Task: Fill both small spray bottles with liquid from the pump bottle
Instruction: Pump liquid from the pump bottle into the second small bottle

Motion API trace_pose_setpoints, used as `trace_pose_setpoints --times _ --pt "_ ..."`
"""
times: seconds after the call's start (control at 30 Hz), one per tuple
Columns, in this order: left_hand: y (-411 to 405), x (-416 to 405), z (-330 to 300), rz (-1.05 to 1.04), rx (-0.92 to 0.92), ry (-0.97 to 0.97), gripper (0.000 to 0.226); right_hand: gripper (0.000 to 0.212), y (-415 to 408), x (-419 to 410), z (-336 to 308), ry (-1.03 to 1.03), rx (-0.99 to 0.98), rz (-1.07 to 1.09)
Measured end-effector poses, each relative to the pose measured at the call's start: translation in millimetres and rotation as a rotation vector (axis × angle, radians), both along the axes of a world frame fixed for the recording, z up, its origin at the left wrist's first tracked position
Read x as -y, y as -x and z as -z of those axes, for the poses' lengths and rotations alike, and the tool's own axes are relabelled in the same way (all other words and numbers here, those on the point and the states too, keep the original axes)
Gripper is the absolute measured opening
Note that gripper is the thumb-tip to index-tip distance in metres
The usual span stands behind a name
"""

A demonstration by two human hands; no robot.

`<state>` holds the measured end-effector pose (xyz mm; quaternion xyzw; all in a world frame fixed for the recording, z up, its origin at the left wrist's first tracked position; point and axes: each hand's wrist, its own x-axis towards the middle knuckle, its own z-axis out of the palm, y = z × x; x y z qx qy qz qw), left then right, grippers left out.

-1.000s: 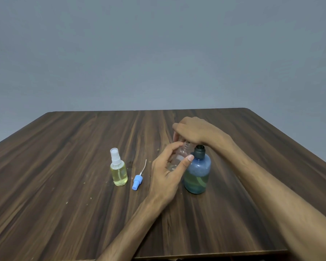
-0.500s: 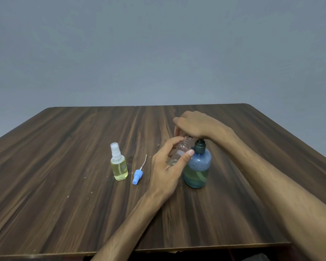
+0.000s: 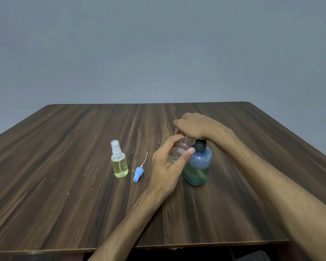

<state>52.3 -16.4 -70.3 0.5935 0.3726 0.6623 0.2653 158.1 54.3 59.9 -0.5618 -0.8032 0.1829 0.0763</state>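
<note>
1. Since a second ago the right hand [image 3: 195,125] has stayed pressed on top of the pump bottle [image 3: 197,164], which stands mid-table [image 3: 64,147].
2. Left hand [image 3: 167,166] wraps the clear, uncapped spray bottle [image 3: 181,149] touching the pump bottle.
3. Left of them: filled spray bottle [image 3: 119,161] upright, blue sprayer cap [image 3: 138,173] lying flat.
</note>
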Motion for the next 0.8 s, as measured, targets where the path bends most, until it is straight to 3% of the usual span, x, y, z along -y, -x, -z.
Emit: trace_pose_setpoints --times 0.5,0.8 --pt "0.0 3.2 -1.2 -0.004 -0.012 0.004 0.031 0.05 -0.9 -5.2 3.4 0.003 0.006 -0.011" --pt "-0.9 2.7 -0.9 -0.004 -0.01 -0.012 0.034 0.059 -1.9 -6.2 4.9 0.007 -0.022 -0.001"
